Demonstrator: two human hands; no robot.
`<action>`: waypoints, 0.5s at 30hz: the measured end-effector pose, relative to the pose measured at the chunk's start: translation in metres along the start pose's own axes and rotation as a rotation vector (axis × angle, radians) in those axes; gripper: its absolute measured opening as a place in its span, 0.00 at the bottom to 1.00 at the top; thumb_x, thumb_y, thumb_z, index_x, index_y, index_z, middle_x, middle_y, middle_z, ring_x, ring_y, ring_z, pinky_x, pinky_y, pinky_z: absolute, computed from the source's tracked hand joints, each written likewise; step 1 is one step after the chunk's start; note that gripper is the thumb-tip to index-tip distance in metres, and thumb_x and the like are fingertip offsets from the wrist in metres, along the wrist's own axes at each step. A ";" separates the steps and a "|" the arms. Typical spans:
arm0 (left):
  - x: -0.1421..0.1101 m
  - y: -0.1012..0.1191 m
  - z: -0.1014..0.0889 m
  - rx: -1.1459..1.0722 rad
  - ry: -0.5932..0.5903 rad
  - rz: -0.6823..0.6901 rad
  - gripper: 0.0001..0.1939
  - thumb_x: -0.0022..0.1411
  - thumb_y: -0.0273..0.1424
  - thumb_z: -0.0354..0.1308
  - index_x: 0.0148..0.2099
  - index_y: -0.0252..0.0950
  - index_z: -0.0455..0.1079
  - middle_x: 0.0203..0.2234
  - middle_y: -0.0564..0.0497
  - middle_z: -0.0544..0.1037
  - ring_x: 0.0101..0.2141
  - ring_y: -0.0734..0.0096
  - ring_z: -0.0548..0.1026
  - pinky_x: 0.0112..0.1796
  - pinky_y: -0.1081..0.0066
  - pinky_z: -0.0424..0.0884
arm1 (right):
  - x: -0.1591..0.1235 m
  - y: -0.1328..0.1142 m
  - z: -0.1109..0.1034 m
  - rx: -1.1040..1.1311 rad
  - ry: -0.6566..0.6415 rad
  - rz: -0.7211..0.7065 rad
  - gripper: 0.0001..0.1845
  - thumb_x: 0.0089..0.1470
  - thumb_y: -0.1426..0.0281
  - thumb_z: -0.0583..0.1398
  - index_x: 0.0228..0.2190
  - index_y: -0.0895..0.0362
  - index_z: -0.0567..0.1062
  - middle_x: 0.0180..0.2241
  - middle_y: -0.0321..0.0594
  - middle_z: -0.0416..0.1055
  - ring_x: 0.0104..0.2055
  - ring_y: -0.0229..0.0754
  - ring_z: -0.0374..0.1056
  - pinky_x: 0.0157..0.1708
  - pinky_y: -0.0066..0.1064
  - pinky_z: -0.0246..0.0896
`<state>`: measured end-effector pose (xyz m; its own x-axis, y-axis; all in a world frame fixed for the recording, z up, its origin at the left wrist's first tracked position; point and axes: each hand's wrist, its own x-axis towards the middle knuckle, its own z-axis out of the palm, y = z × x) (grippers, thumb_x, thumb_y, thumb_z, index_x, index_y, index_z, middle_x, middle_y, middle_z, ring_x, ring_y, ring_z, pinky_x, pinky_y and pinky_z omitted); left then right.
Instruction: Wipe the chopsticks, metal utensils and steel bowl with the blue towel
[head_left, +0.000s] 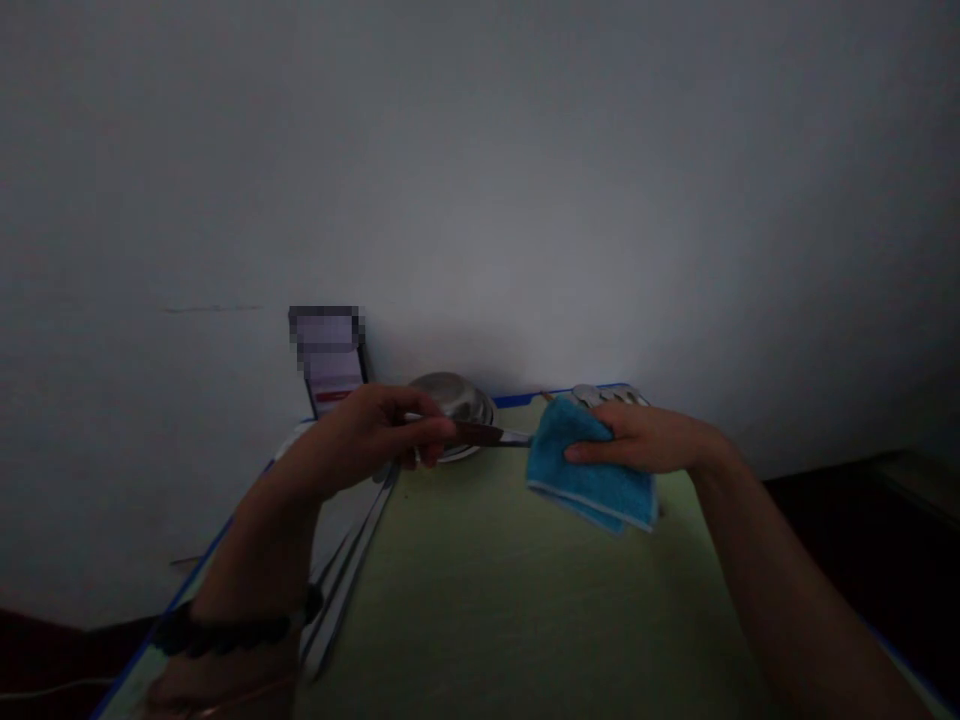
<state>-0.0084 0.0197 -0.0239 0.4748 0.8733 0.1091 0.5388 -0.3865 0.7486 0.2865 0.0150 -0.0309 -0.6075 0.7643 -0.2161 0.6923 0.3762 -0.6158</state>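
My left hand [375, 430] is closed round the dark handle of a utensil [487, 435], held level above the table. Its metal end runs into a folded blue cloth [589, 475]. My right hand [645, 438] grips that cloth, fingers wrapped over its top, and the utensil's tip is hidden inside it. I cannot tell what kind of utensil it is. A dark bead bracelet sits on my left wrist.
A pale green table [487, 600] with a blue edge stands against a grey wall. A steel bowl [454, 400] sits behind my left hand. Several metal utensils [352, 570] lie along the left side, more [607, 396] at the back right. A small card stand [334, 375] leans on the wall.
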 end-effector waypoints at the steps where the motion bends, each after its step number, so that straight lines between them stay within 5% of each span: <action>1: 0.002 0.002 0.002 0.017 0.017 -0.003 0.10 0.56 0.38 0.57 0.29 0.37 0.72 0.19 0.54 0.77 0.20 0.74 0.73 0.22 0.77 0.68 | 0.003 -0.002 0.002 -0.008 -0.012 -0.004 0.20 0.52 0.54 0.52 0.31 0.59 0.71 0.27 0.37 0.71 0.26 0.36 0.66 0.24 0.25 0.60; 8: 0.007 0.003 0.001 -0.135 0.524 -0.038 0.08 0.50 0.34 0.62 0.32 0.35 0.72 0.19 0.54 0.77 0.20 0.72 0.75 0.22 0.75 0.72 | 0.018 -0.005 0.015 0.003 0.040 -0.116 0.21 0.54 0.55 0.51 0.35 0.59 0.70 0.30 0.38 0.72 0.27 0.35 0.66 0.26 0.25 0.60; 15: 0.003 -0.002 -0.012 -0.240 0.956 0.112 0.05 0.52 0.31 0.59 0.33 0.35 0.69 0.15 0.62 0.68 0.14 0.81 0.69 0.16 0.81 0.68 | 0.021 0.000 0.019 -0.081 -0.062 0.013 0.20 0.51 0.56 0.54 0.36 0.59 0.72 0.33 0.42 0.74 0.31 0.40 0.69 0.26 0.27 0.61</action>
<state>-0.0164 0.0266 -0.0176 -0.3039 0.7479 0.5901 0.3199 -0.5034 0.8027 0.2672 0.0212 -0.0497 -0.6192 0.7368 -0.2715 0.7281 0.4092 -0.5500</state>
